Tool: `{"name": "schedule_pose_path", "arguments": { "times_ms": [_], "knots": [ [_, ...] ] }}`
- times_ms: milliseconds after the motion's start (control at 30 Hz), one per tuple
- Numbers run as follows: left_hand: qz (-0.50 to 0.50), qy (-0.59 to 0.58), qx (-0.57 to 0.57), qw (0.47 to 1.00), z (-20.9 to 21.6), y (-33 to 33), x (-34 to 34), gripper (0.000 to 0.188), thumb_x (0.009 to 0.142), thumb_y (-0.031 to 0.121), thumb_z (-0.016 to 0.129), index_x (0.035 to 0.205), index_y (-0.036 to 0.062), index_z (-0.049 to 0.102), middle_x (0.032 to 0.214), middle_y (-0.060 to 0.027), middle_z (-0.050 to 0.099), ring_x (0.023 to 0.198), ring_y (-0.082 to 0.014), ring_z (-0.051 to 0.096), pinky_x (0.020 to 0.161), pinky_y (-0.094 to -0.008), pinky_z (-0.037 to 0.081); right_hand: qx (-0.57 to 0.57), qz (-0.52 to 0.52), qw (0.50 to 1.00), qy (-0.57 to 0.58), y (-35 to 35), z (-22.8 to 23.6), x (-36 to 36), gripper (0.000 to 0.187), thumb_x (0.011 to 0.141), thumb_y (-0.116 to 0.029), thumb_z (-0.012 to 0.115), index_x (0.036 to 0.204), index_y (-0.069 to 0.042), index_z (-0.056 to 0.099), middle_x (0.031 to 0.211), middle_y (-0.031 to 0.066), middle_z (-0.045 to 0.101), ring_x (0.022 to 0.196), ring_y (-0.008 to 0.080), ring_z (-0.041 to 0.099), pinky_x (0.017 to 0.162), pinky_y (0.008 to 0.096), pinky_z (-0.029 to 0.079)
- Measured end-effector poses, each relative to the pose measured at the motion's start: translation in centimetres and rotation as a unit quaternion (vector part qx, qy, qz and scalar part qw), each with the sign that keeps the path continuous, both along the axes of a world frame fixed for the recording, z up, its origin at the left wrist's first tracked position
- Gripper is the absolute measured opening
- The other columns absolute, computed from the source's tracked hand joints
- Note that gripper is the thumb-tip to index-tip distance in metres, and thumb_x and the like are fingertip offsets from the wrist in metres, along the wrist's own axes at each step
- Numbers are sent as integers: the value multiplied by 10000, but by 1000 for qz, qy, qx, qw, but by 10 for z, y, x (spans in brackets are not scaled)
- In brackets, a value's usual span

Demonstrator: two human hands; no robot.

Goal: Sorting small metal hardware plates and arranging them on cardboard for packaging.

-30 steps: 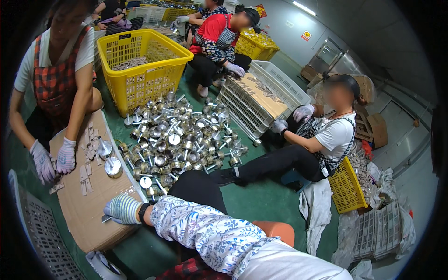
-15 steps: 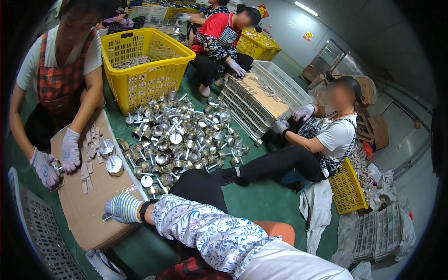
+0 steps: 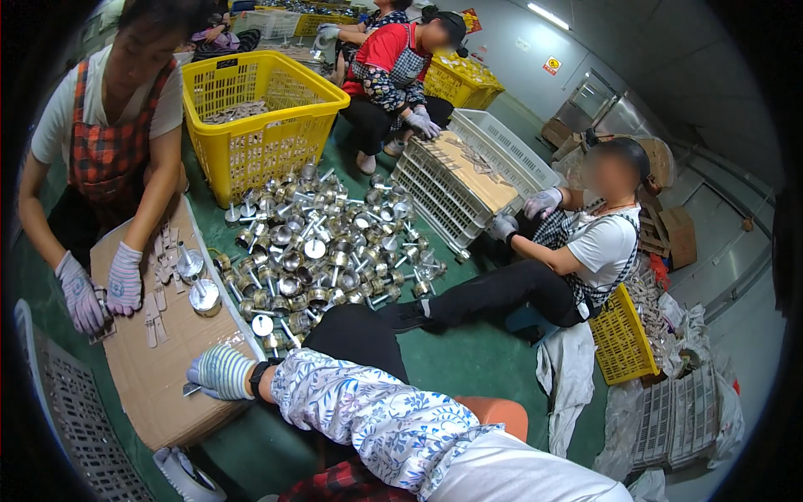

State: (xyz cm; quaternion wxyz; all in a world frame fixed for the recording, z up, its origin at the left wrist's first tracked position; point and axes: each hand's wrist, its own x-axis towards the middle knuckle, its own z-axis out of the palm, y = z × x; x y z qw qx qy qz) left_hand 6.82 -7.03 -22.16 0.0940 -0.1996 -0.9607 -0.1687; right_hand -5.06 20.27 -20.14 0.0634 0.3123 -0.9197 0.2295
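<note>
My right hand [image 3: 222,372], in a striped knit glove with a dark band at the wrist, rests on the near edge of a cardboard-topped work surface [image 3: 171,397]. Its fingers are closed on a small flat metal piece [image 3: 191,389], whose end sticks out. My left hand is out of view. Farther along the cardboard lie several flat metal strips [image 3: 156,314] and two round metal cups with stems, one of them a shiny cup [image 3: 204,295]. Across from me a co-worker's gloved hands [image 3: 104,289] work close together over a small metal part that is mostly hidden.
A heap of stemmed metal cups [image 3: 326,243] covers the green floor beyond my knee. Behind it stands a yellow crate [image 3: 259,125]. Two co-workers sit by a grey crate [image 3: 443,188] topped with cardboard. A grey basket [image 3: 71,402] is at the left, a yellow basket [image 3: 623,335] at the right.
The co-worker across from me has brought both gloved hands together over the part. The red-shirted co-worker's hands have also come together. My right hand stays practically still.
</note>
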Motion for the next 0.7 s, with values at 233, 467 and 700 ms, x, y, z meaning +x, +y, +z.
{"name": "schedule_pose_path", "arguments": {
  "times_ms": [233,467,700],
  "knots": [
    [-34,16,-52,998,3,-3,0,426,771,149,532,1134,-74,521,1145,-298,466,1122,-464,392,993,-516,330,0,-1,1000,-5,-2,1,0,152,760,-223,631,775,-74,603,727,126,634,692,338,637,591,449,504],
    [-24,15,-51,998,5,1,0,412,768,134,535,1121,-80,529,1126,-308,479,1098,-465,420,976,-496,351,20,6,1000,-20,0,-1,0,167,765,-232,630,816,-77,594,756,120,628,716,329,635,608,446,501],
    [-19,13,-50,998,12,4,0,399,770,136,524,1108,-77,538,1110,-307,491,1095,-463,425,973,-499,353,11,5,1000,-8,-1,-2,0,171,766,-234,631,808,-73,592,747,118,625,707,328,632,605,444,499]
  ]
}}
